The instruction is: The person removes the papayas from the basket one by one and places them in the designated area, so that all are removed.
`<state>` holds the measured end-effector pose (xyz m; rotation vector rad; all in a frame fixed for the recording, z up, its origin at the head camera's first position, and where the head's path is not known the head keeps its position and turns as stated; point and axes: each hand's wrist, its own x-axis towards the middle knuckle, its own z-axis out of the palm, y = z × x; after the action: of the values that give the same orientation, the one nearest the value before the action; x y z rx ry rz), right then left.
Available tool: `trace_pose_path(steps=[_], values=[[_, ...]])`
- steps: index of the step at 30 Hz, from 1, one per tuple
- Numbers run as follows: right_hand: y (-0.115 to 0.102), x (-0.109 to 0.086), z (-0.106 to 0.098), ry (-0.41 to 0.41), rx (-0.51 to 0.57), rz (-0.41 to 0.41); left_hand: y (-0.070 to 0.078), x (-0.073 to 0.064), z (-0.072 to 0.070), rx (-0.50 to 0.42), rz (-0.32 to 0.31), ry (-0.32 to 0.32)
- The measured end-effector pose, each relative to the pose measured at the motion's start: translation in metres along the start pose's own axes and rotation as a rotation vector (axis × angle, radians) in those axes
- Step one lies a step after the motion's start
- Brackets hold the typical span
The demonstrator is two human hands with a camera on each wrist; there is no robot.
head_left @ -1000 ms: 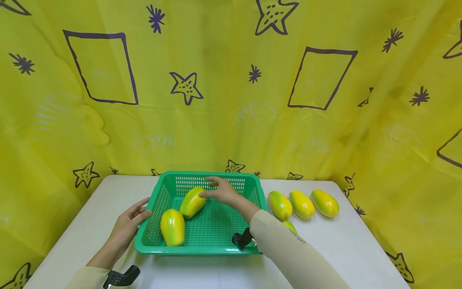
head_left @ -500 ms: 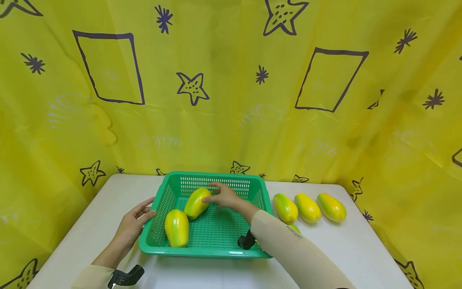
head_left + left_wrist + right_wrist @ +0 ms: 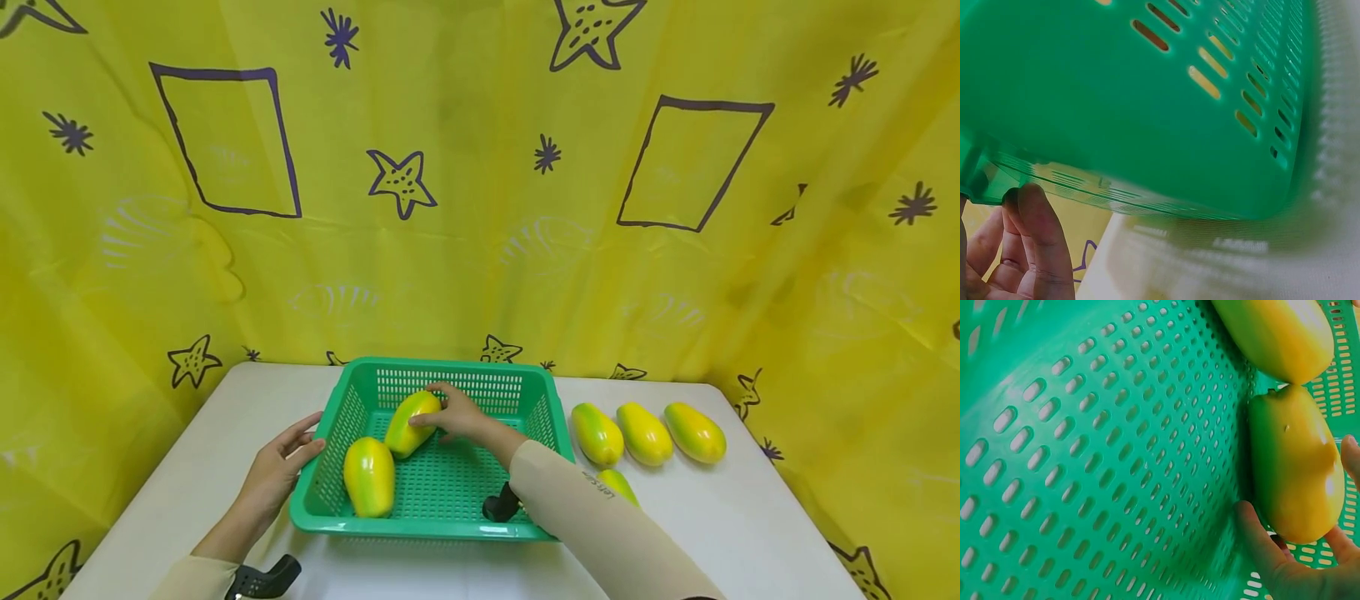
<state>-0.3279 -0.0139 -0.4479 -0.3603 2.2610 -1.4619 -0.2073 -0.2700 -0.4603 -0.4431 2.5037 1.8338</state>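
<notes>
Two yellow-green papayas lie in the green plastic basket. My right hand reaches into it and grips the end of the farther papaya; in the right wrist view, the thumb and fingers are spread round that papaya. The nearer papaya lies beside it, close to the left wall, and the two meet end to end in the right wrist view. My left hand holds the basket's left rim, its fingertips right at the rim in the left wrist view, where the basket wall hides much of the scene.
Right of the basket, three papayas stand in a row on the white table, the middle papaya among them. Another papaya is partly hidden by the right sleeve. Behind the table hangs a yellow patterned curtain.
The right fingers have closed in round the end of the farther papaya. My left hand stays at the basket rim. The head view has shifted slightly.
</notes>
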Motion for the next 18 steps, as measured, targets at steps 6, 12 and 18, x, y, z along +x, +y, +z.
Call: trace_pose_path(steps=[6,12,18], values=[[-0.0014,0.0,0.0033,0.028,-0.013,-0.003,0.0005,-0.0001,-0.0003,-0.01,0.003,0.003],[-0.0027,-0.0015,0.0051,0.056,-0.008,0.005,0.0005,-0.0001,-0.0004,-0.03,0.008,-0.003],[-0.003,-0.0006,0.0056,0.057,0.012,0.009,0.0004,0.0002,-0.0007,-0.041,0.015,-0.005]])
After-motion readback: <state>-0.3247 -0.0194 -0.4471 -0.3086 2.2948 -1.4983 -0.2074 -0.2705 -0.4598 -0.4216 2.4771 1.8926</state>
